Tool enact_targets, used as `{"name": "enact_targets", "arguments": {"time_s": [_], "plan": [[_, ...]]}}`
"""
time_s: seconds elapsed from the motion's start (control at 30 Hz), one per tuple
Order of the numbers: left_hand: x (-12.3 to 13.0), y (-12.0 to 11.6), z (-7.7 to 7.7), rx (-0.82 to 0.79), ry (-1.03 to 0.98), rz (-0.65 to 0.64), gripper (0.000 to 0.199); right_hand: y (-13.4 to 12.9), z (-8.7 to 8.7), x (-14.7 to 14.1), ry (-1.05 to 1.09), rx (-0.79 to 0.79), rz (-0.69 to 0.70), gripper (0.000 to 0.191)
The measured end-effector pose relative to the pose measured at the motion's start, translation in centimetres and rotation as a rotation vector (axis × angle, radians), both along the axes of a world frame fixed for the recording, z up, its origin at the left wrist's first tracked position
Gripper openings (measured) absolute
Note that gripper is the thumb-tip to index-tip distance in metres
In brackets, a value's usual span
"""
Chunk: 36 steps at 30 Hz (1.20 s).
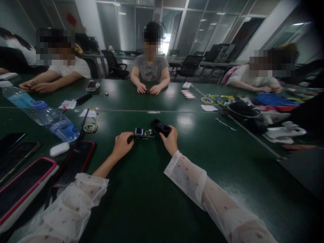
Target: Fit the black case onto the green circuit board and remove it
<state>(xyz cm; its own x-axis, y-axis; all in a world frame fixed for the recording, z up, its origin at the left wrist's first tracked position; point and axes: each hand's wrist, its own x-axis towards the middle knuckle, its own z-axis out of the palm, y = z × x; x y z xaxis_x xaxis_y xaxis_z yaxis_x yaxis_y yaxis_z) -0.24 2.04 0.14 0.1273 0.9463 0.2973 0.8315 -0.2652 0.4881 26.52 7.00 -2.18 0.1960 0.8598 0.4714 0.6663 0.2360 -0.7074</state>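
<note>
My left hand point(123, 144) is closed on the black left end of a small green circuit board point(145, 134), which carries a little square screen. My right hand point(170, 139) grips a black plastic casing point(160, 126) by its right end, thumb in front. The casing is tilted and has an opening in its upper face. Its left end is close to the board's right end; whether they touch I cannot tell. Both hands are just above or on the green table point(157, 189).
Several phones point(78, 157) and a white earbud case point(59, 149) lie to my left, beside water bottles point(57, 123). A wrench point(225, 124), cables point(214, 100) and a blue tray point(274, 100) are at the right. A person point(151, 67) sits opposite; others sit on either side.
</note>
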Motion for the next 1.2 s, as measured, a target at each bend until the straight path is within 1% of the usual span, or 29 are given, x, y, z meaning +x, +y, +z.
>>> {"name": "enact_targets", "arguments": {"time_s": [0.13,0.27,0.43,0.53,0.6,0.73,0.83,0.93,1.07,1.2], "plan": [[0.0,0.1,-0.1,0.013,0.006,-0.006,0.028,0.2,-0.2,0.1,0.017,0.022,-0.006,0.051],[-0.1,0.2,-0.3,0.016,-0.005,-0.014,0.025,0.3,-0.4,0.3,0.048,0.029,0.022,0.045],[-0.2,0.2,-0.3,0.015,-0.014,-0.023,0.025,0.4,-0.5,0.1,0.135,0.028,0.049,0.047],[-0.2,0.1,-0.2,0.010,-0.014,-0.025,0.024,0.1,-0.1,-0.2,0.223,0.061,0.130,0.050],[-0.2,0.1,-0.1,0.005,-0.013,-0.019,0.023,-0.3,0.4,-0.4,0.230,0.099,0.201,0.052],[0.0,0.1,0.0,0.016,-0.010,-0.009,0.022,-1.2,1.4,-0.9,0.134,0.175,0.305,0.052],[0.0,0.2,0.0,0.028,-0.002,-0.017,0.022,-1.7,1.9,-1.2,0.089,0.176,0.400,0.052],[0.1,0.2,-0.1,0.029,0.009,-0.016,0.023,-1.8,2.0,-1.4,0.079,0.160,0.468,0.051],[0.1,0.1,-0.3,0.033,0.016,-0.001,0.023,-1.6,1.6,-1.4,0.105,0.128,0.542,0.052],[0.1,0.0,-0.3,0.030,0.017,0.003,0.025,-1.5,1.5,-1.4,0.110,0.103,0.568,0.053]]}}
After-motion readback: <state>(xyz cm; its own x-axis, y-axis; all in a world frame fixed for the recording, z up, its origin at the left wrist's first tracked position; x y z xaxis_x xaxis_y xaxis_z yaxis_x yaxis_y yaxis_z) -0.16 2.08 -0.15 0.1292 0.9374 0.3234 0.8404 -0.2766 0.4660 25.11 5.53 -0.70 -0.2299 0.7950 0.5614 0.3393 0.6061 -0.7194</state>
